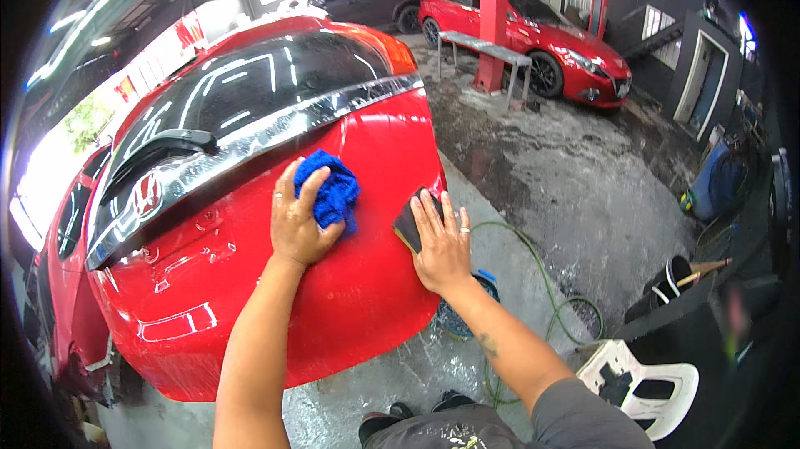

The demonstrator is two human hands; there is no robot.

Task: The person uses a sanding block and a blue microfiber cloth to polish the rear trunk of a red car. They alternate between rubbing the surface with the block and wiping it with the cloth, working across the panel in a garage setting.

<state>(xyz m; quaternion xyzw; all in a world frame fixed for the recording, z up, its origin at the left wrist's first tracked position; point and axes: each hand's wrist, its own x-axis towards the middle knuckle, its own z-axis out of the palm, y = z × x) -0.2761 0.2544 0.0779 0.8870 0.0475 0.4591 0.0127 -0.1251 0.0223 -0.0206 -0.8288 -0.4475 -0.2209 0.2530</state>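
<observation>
A bunched blue cloth (pixel 337 195) is gripped in my left hand (pixel 298 220), which presses it against the red car tailgate (pixel 250 299). My right hand (pixel 443 245) lies with long fingers over a dark sheet of sandpaper (pixel 407 228), holding it flat near the tailgate's right edge. The sheet's lower edge looks yellowish, and the fingers hide part of it. Above both hands a shiny chrome trim strip (pixel 275 131) crosses the tailgate below the dark rear window (pixel 250 74). The red paint looks wet around the cloth.
A bucket (pixel 457 316) stands on the wet floor below my right arm, near a green hose (pixel 546 270). A white plastic chair (pixel 667 382) is at the lower right. Farther back are a metal bench (pixel 483 45), a red post (pixel 490 16) and another red car (pixel 533 32).
</observation>
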